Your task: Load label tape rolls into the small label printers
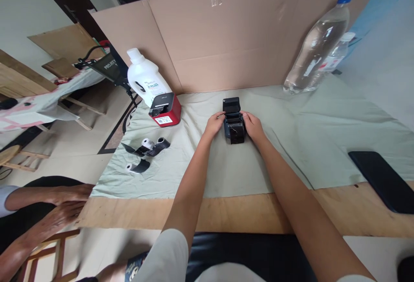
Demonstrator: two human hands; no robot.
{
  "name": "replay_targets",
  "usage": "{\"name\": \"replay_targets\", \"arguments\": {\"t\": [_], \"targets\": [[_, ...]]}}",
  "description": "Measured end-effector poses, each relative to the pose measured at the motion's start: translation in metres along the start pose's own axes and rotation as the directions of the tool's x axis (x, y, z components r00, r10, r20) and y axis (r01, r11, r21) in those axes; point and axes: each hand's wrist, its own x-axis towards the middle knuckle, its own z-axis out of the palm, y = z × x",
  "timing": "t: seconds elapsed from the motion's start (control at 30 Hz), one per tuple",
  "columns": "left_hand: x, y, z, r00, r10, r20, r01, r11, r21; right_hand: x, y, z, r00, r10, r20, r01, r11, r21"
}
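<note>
A small black portable receipt printer (228, 132) rests on the cloth with its lid (231, 104) raised at the far side. Black paper (237, 133) hangs over its near edge. My left hand (214, 125) grips the printer's left side, fingers closed against it. Opposite, my right hand (253, 126) holds the right side near the hinge. Several small paper rolls (148, 143), partly unwound with black outer faces, lie to the left. Beyond them stands a red and black box-shaped printer (174, 110) with a white label.
A white jug (147, 77) stands behind the red printer. Cardboard (226, 53) walls off the back. Two clear bottles, one large (318, 53) and one smaller (336, 55), lean at the back right. A black phone (383, 180) lies front right. Another person's hands (69, 204) rest at the left edge.
</note>
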Motion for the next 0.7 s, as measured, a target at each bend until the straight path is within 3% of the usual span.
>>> {"name": "replay_targets", "arguments": {"t": [0.1,0.2,0.27,0.33,0.43,0.5,0.7], "targets": [[-0.002,0.005,0.001,0.999,0.038,-0.019,-0.036,0.993,0.109,-0.002,-0.004,-0.001,1.000,-0.013,-0.004,0.013,1.000,-0.002],[-0.020,0.019,0.000,0.998,0.061,0.028,-0.067,0.965,0.255,0.007,-0.010,-0.005,0.998,-0.050,0.029,0.052,0.997,-0.064],[-0.046,0.026,-0.001,0.995,0.082,0.052,-0.096,0.924,0.369,0.022,-0.016,-0.007,0.992,-0.051,0.118,0.075,0.976,-0.205],[-0.079,0.024,-0.003,0.996,0.081,0.039,-0.090,0.865,0.495,0.043,-0.024,-0.006,0.961,0.042,0.273,0.066,0.925,-0.375],[-0.126,0.008,-0.008,0.999,0.022,0.033,-0.038,0.744,0.667,0.073,-0.033,0.001,0.869,0.234,0.436,0.027,0.857,-0.514],[-0.146,-0.005,-0.011,0.998,-0.013,0.069,-0.042,0.677,0.735,0.086,-0.036,0.009,0.847,0.271,0.457,0.018,0.846,-0.533],[-0.147,-0.013,-0.007,0.995,0.007,0.098,-0.079,0.654,0.752,0.092,-0.039,0.025,0.863,0.253,0.437,0.038,0.830,-0.557]]}}
